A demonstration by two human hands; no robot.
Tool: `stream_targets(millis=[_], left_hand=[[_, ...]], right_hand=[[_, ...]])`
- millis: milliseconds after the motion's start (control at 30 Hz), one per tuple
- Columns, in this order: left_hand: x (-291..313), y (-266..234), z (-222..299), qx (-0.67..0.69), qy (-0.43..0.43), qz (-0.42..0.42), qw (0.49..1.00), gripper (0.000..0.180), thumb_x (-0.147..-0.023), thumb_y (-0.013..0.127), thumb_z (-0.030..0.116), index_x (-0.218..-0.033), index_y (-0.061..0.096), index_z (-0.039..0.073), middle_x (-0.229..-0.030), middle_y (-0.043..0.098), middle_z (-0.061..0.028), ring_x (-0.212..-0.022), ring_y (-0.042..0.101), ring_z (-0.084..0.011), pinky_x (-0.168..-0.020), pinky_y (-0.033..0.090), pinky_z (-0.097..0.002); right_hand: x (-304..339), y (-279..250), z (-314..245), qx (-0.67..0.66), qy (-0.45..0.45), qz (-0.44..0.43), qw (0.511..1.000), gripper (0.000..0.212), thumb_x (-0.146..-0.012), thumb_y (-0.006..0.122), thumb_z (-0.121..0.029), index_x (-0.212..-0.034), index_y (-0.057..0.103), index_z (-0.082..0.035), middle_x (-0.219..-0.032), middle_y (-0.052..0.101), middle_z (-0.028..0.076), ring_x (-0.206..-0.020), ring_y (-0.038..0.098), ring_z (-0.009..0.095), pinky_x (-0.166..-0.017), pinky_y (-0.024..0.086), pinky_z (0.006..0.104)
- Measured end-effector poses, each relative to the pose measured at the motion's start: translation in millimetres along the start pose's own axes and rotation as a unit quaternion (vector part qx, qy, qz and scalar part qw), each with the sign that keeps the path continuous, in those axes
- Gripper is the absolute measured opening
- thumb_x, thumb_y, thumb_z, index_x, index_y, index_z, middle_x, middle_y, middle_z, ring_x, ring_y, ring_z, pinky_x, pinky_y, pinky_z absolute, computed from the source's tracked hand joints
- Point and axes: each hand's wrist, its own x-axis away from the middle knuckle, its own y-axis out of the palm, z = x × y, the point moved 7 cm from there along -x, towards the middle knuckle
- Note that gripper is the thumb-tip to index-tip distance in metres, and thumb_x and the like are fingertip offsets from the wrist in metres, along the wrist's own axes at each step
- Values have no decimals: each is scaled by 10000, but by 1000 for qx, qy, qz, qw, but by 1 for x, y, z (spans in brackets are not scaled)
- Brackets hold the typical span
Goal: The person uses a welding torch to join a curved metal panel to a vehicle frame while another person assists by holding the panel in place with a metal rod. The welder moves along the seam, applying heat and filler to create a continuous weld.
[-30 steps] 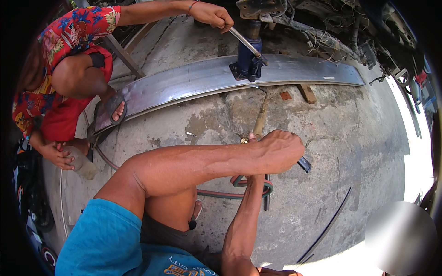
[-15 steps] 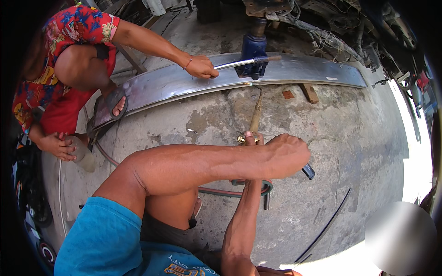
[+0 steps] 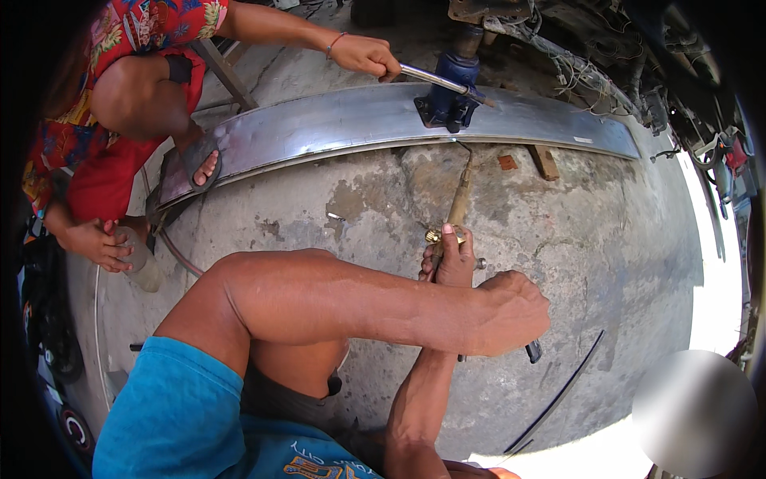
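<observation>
My right hand (image 3: 453, 259) is closed around a brass gas torch (image 3: 460, 199). The torch's bent tip meets the near edge of a long metal plate (image 3: 319, 124), where a small bright glow shows. My left forearm crosses in front of my right arm. My left hand (image 3: 515, 311) is a fist, and a black-ended object (image 3: 534, 350) sticks out below it; its kind is hidden. On the plate stands a blue bottle jack (image 3: 451, 92). A co-worker's hand (image 3: 367, 57) grips the jack's metal lever (image 3: 435, 77).
The co-worker's sandalled foot (image 3: 205, 168) presses on the plate's left end; their other hand holds a cloudy bottle (image 3: 142, 267). A wooden block (image 3: 543, 163) juts from under the plate. Vehicle parts with loose wires (image 3: 590, 76) hang at upper right. A thin black strip (image 3: 562, 391) lies on the concrete.
The co-worker's hand has raised the jack lever's near end. Both my hands sit slightly lower and farther right in view, and the looped hose by my right wrist is now hidden.
</observation>
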Motion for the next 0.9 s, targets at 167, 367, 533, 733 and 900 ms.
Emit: stream_targets(millis=[167, 367, 533, 733, 900], left_hand=[[13, -41, 25, 15, 48, -63, 997, 217, -714, 777, 204, -786, 771, -1, -699, 676, -130, -620, 640, -220, -558, 495, -391], [29, -96, 36, 12, 82, -109, 991, 268, -710, 762, 183, -831, 772, -57, -788, 708, -207, -647, 655, -233, -513, 466, -343], [47, -105, 35, -8, 45, -20, 999, 283, -656, 748, 161, -805, 772, -78, -757, 699, -202, -618, 628, -193, -495, 439, -318], [51, -90, 37, 19, 72, -83, 994, 266, -659, 739, 125, -806, 766, -95, -771, 693, -206, -631, 613, -205, -505, 442, -333], [54, -91, 37, -13, 17, -92, 996, 286, -654, 740, 53, -865, 736, -140, -790, 684, -182, -687, 609, -207, -551, 474, -344]], right_hand=[[-1, 9, 18, 5, 3, -49, 999, 298, -1061, 645, -393, -1097, 519, -125, -693, 584, 53, -472, 546, 121, -375, 455, 284], [-2, 12, 21, 23, 2, -52, 998, 309, -1057, 652, -400, -1119, 527, -125, -694, 597, 62, -465, 550, 127, -373, 461, 282], [-10, 15, 20, 31, -12, -38, 999, 319, -1055, 654, -410, -1137, 531, -128, -691, 597, 62, -468, 554, 129, -378, 468, 288], [-18, 9, 12, 18, -27, -12, 999, 299, -1067, 631, -415, -1138, 510, -151, -697, 600, 61, -463, 537, 129, -377, 463, 291], [-21, 4, 8, 31, -31, -3, 999, 306, -1062, 640, -414, -1142, 506, -150, -696, 600, 60, -466, 545, 129, -379, 471, 286]])
